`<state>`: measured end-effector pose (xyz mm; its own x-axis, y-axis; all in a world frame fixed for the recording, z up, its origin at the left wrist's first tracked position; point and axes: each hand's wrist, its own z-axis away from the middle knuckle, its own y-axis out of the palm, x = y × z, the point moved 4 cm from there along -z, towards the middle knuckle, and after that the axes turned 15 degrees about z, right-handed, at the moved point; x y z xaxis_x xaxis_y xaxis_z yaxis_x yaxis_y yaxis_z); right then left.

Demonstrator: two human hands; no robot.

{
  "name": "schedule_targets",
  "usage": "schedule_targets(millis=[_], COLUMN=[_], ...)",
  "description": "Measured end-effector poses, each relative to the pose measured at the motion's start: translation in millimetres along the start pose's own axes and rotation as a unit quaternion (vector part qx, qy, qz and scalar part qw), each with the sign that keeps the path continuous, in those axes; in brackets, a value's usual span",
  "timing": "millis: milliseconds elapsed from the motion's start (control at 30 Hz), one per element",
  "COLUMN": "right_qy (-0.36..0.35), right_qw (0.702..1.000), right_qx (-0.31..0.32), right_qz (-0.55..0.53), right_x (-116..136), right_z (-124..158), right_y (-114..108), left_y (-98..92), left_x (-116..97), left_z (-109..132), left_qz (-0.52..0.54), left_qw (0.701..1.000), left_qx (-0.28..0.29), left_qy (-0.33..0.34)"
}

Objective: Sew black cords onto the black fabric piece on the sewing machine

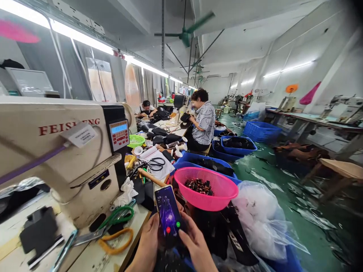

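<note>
Both hands are wrapped around a smartphone [167,211], held upright with its screen lit purple. A red and a green button glow near the bottom of the screen. My left hand [149,236] grips the phone's left edge. On the other edge is my right hand [195,238], its thumb close to the green button. Just beyond the phone stands a pink plastic basket [205,204] with small metal pieces inside. A wooden handle [151,176] lies behind the phone's top edge.
At left stands a sewing machine [56,151], with green-handled and orange-handled scissors [116,236] on its table. A bag of white material [258,223] sits at right. Blue bins [238,145] line the floor. A co-worker [202,121] sits ahead, another person [146,108] farther back.
</note>
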<state>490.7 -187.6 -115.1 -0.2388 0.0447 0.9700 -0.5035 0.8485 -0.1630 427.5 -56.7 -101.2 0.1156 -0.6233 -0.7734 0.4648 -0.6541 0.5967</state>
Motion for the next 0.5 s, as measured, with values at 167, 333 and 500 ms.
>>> schedule_targets(millis=[167,333,500], right_qy=[0.091,0.192,0.242], right_qw=[0.99,0.966,0.958], right_qx=[-0.002,-0.022,0.026], right_qz=[-0.104,-0.171,-0.153], right_x=[-23,-61,-76], right_z=[-13,-17,-32], right_y=[-12,-11,-8], left_y=[-3.0,-7.1,-10.5], left_x=[22,39,49], left_z=[-21,-33,-46], left_qz=[-0.007,-0.028,-0.069], left_qw=[0.999,0.999,0.997], left_qx=[-0.006,-0.022,-0.019], left_qy=[-0.038,-0.037,0.012])
